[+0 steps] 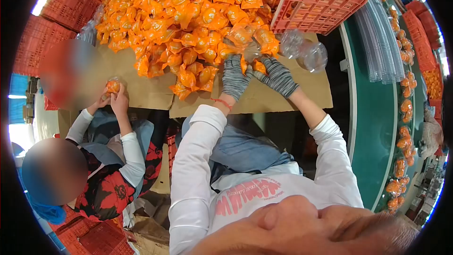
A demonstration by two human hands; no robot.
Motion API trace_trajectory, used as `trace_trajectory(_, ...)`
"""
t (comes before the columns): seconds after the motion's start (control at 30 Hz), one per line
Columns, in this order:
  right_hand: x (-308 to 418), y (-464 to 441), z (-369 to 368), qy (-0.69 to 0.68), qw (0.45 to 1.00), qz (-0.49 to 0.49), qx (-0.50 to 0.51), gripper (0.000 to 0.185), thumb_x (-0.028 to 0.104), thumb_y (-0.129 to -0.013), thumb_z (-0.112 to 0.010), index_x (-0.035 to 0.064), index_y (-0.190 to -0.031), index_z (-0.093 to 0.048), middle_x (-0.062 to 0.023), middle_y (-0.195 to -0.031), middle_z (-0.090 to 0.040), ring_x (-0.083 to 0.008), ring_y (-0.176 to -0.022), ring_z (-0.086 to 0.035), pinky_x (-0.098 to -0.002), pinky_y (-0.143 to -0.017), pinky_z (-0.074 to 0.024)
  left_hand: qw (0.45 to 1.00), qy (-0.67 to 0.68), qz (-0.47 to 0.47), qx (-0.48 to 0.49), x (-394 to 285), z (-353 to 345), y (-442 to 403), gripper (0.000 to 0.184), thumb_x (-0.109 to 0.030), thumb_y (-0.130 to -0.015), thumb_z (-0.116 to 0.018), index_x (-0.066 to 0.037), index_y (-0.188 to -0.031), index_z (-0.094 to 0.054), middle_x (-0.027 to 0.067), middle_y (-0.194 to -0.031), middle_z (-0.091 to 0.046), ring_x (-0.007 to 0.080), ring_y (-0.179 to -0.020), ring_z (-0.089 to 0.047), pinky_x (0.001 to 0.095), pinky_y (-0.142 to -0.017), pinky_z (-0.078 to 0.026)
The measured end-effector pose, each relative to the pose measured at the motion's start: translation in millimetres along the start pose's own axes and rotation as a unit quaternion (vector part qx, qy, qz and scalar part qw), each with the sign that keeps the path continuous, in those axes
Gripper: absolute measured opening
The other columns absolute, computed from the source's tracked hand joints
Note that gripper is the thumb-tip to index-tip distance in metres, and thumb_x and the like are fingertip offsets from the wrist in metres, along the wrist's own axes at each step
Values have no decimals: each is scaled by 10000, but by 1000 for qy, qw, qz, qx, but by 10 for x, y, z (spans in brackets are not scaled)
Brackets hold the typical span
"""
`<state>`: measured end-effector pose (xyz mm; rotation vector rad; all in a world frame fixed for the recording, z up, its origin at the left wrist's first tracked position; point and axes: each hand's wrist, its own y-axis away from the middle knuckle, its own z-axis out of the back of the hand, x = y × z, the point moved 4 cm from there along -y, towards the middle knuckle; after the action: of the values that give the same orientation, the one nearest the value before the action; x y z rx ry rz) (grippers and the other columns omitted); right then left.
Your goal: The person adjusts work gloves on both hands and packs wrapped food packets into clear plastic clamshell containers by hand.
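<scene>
A large heap of orange-wrapped fruits (188,14) lies on the brown cardboard (302,95). At the heap's near edge, my left hand (235,78), in a grey striped glove, has its fingers close together on wrapped fruit. Beside it, my right hand (277,77), gloved alike, has its fingers curled round an orange-wrapped fruit (259,67). The hands nearly touch. Clear plastic packaging (250,47) lies just beyond my fingers, partly under wrapped fruits. To the right of it is a clear plastic container (304,51), which holds nothing visible.
A red crate (321,1) stands tilted at the heap's right. Stacked clear trays (377,33) lie on the green conveyor (370,127), with packed fruits (405,108) along its far side. At left, a co-worker (111,170) holds a wrapped fruit (113,85).
</scene>
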<state>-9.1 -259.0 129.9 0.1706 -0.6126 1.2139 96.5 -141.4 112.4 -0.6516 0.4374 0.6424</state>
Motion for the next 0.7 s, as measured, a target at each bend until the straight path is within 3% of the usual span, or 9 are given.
trace_trajectory(0.07, -48, 18, -5, -36, 996, -47, 60, 509, 456, -829, -534, 45, -1129, -546, -217, -1121, -539, -345, -1008, -543, -386, -863, -445, 991, 57, 112, 35, 23, -38, -17, 499, -268, -744, -636, 31, -1109, -474, 234, -1010, -549, 382, -962, -520, 441, -904, -400)
trace_trajectory(0.17, 111, 7, 165, -28, 982, -106, 154, 542, 503, -841, -488, 52, -1136, -543, -201, -1107, -555, -331, -1001, -551, -379, -867, -438, 981, 12, 164, 104, -59, 43, -19, 491, -245, -768, -615, 53, -1125, -460, 255, -1014, -552, 388, -942, -535, 424, -873, -426)
trace_trajectory(0.27, 130, -46, 147, -6, 984, -90, 153, 562, 530, -851, -453, 56, -1137, -543, -189, -1088, -570, -327, -994, -556, -381, -865, -435, 996, -78, 49, 10, 5, -74, 14, 533, -252, -813, -606, 68, -1194, -415, 250, -1054, -559, 351, -958, -563, 387, -836, -454)
trace_trajectory(0.33, 127, -118, 151, -3, 989, -55, 139, 566, 534, -852, -448, 51, -1131, -544, -187, -1067, -580, -330, -980, -561, -388, -851, -440, 988, 61, 141, -28, 163, -102, -8, 496, -241, -841, -579, 68, -1193, -417, 225, -1020, -571, 305, -909, -576, 345, -809, -463)
trace_trajectory(0.47, 24, -221, 115, 1, 979, -63, 192, 648, 570, -850, -429, 15, -1175, -501, -197, -1081, -579, -340, -970, -571, -376, -826, -452, 905, 306, 264, -131, 55, 240, -144, 370, -190, -871, -504, 79, -1121, -466, 247, -984, -578, 368, -924, -556, 408, -848, -434)
trace_trajectory(0.5, 5, -241, 77, 48, 964, -90, 244, 653, 563, -852, -433, 4, -1184, -496, -197, -1093, -575, -337, -968, -574, -378, -825, -454, 900, 327, 265, -112, 272, 102, -124, 362, -181, -881, -493, 86, -1124, -466, 242, -1019, -571, 364, -950, -545, 398, -877, -418)
trace_trajectory(0.6, -12, -213, 38, 15, 984, -59, 167, 656, 561, -853, -432, -10, -1165, -507, -208, -1080, -576, -341, -954, -578, -389, -807, -462, 978, 56, 153, -132, 135, 85, -70, 386, -200, -873, -524, 76, -1133, -456, 230, -1033, -566, 334, -925, -566, 397, -825, -449)
trace_trajectory(0.7, -21, -167, -48, 76, 971, -90, 208, 657, 556, -854, -433, -22, -1158, -507, -224, -1077, -573, -347, -956, -577, -404, -799, -467, 998, -26, 41, -33, -20, -95, -7, 338, -181, -852, -529, 61, -1085, -493, 252, -1032, -556, 394, -942, -542, 437, -848, -429)
